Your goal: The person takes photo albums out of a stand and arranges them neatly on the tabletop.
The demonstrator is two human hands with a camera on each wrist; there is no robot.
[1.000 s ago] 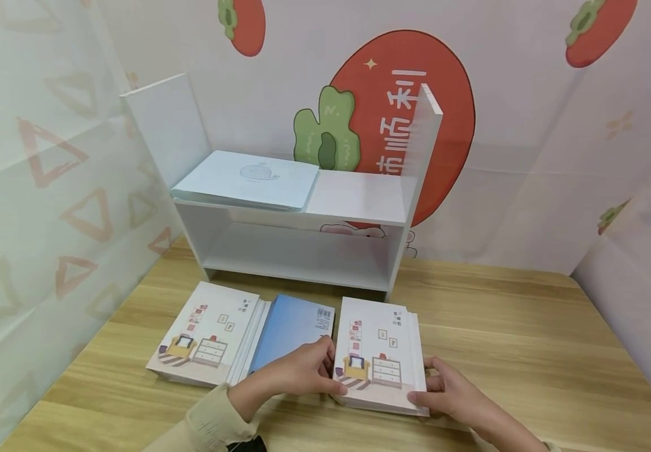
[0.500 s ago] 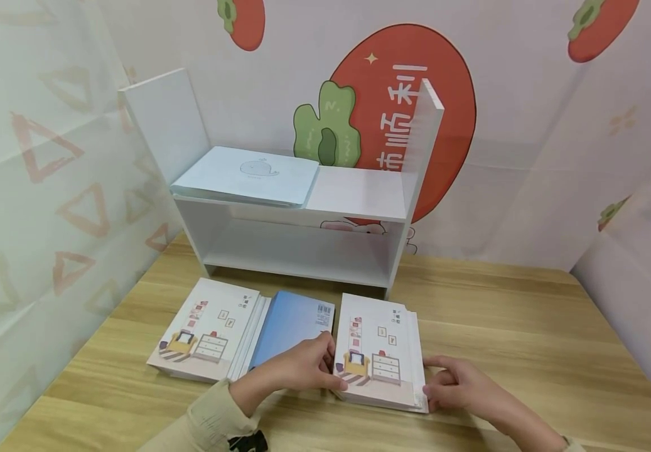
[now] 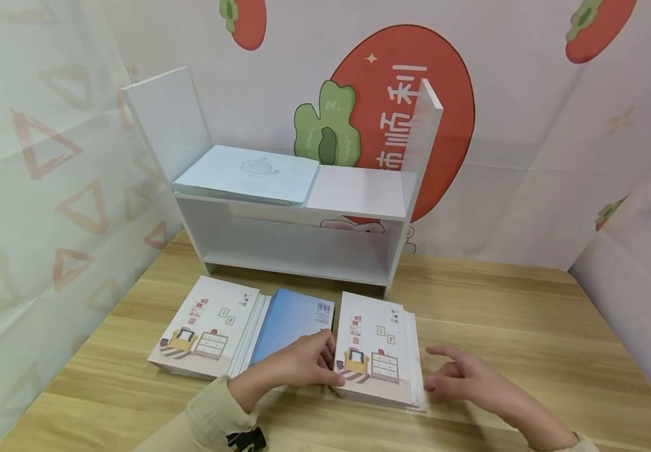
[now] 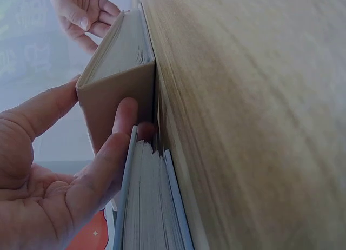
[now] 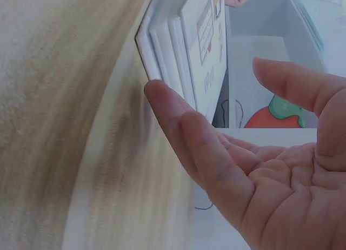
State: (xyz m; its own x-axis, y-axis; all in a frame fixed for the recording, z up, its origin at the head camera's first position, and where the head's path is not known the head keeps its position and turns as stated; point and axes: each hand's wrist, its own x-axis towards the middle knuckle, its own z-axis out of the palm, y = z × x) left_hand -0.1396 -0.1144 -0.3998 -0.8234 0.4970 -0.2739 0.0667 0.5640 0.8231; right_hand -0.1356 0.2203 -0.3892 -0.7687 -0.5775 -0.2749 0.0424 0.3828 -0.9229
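Observation:
A thick white book [image 3: 378,351] with a drawn room on its cover lies flat on the table, layered edges showing along its right side. My left hand [image 3: 299,361] is at its left side. In the left wrist view, the thumb touches the top edge of the book's spine [image 4: 116,98] while a fingertip rests against the spine below. My right hand [image 3: 466,383] stays just right of the book with nothing in its grasp, its fingers [image 5: 211,147] extended near the layered edge. A blue book [image 3: 294,323] lies partly behind my left hand, beside a similar white book [image 3: 206,326].
Behind the books stands a white two-tier shelf [image 3: 297,251] with tall side panels. A pale blue whale-print folder [image 3: 246,176] lies on its upper board. Wooden tabletop [image 3: 500,320] extends to the right, with printed cloth walls [image 3: 528,157] around it.
My right hand has let go of the white book's right edge and moved slightly right. The left hand stays at the spine; the books have barely moved.

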